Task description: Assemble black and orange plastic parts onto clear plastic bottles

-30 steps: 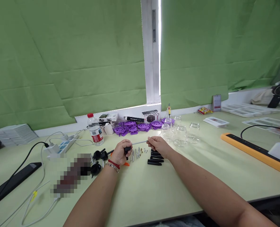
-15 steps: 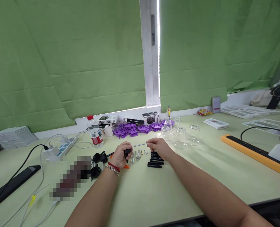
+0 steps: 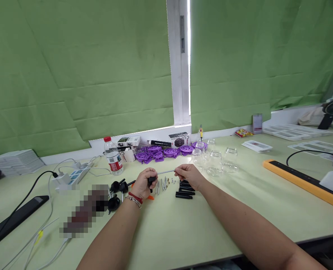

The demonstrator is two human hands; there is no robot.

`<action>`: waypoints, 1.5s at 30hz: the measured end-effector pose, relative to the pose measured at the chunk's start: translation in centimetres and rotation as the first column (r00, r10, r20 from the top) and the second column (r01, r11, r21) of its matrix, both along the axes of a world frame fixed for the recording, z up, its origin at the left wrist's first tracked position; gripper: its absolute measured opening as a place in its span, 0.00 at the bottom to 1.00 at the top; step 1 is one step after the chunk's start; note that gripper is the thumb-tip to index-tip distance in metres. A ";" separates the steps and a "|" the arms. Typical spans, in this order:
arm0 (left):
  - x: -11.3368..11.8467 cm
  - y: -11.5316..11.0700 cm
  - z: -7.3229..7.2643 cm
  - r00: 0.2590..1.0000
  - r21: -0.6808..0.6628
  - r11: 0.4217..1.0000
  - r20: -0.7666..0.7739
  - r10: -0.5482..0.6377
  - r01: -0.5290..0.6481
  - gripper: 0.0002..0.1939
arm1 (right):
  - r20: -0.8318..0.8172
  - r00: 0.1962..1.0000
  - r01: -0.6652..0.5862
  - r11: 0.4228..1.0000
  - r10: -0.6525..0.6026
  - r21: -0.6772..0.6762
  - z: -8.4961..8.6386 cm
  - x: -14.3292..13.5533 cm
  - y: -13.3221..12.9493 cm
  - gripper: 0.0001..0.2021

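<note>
A black part [image 3: 151,180] is held in the closed fingers of my left hand [image 3: 144,183]. From it a thin metal rod [image 3: 165,172] runs level to the right, and my right hand [image 3: 189,175] pinches its far end. Black tubes [image 3: 184,195] lie just below my right hand. Between the hands, several metal rods [image 3: 165,183] and small nuts [image 3: 173,181] rest on the table. Black round parts [image 3: 114,203] and a partly hidden orange tool [image 3: 150,197] are beside my left hand.
Purple plastic parts [image 3: 171,153] lie at the back near boxes [image 3: 129,141]. A bottle [image 3: 114,159] stands left of them, and clear jars [image 3: 215,165] stand right. Cables and a power strip [image 3: 80,174] are at left; an orange-edged strip [image 3: 301,183] is at right.
</note>
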State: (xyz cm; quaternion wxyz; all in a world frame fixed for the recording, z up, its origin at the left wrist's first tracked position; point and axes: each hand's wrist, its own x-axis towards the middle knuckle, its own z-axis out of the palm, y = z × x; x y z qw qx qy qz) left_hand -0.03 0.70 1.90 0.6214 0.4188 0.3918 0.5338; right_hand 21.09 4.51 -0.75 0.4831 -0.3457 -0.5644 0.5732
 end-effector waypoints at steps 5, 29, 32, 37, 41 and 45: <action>-0.1 0.2 -0.3 1.000 0.006 1.000 -0.008 -0.011 0.011 0.11 | 0.071 0.997 0.006 1.000 -0.008 0.025 0.3 -0.1 -0.2 0.16; 0.3 -0.1 -0.1 1.000 -0.030 0.999 -0.027 -0.016 0.015 0.10 | 0.277 0.953 0.060 0.975 -0.119 0.213 0.1 -0.5 -0.5 0.20; 0.3 -0.1 -0.1 0.999 -0.029 0.999 -0.022 -0.025 0.025 0.11 | 0.271 0.955 0.063 0.977 -0.119 0.206 0.1 -0.5 -0.5 0.21; 0.2 0.2 -0.2 1.000 -0.013 1.000 -0.002 -0.024 0.024 0.10 | 0.168 0.985 0.013 0.993 -0.033 0.115 0.4 -0.2 -0.4 0.20; 0.0 0.3 -0.3 1.000 -0.009 1.000 0.021 -0.019 0.020 0.10 | 0.120 0.993 -0.016 0.993 0.002 0.114 0.4 0.0 -0.4 0.15; 0.1 0.2 -0.4 1.000 -0.015 1.000 0.010 -0.009 0.009 0.10 | 0.175 0.984 -0.005 0.991 -0.019 0.131 0.0 0.0 -0.2 0.13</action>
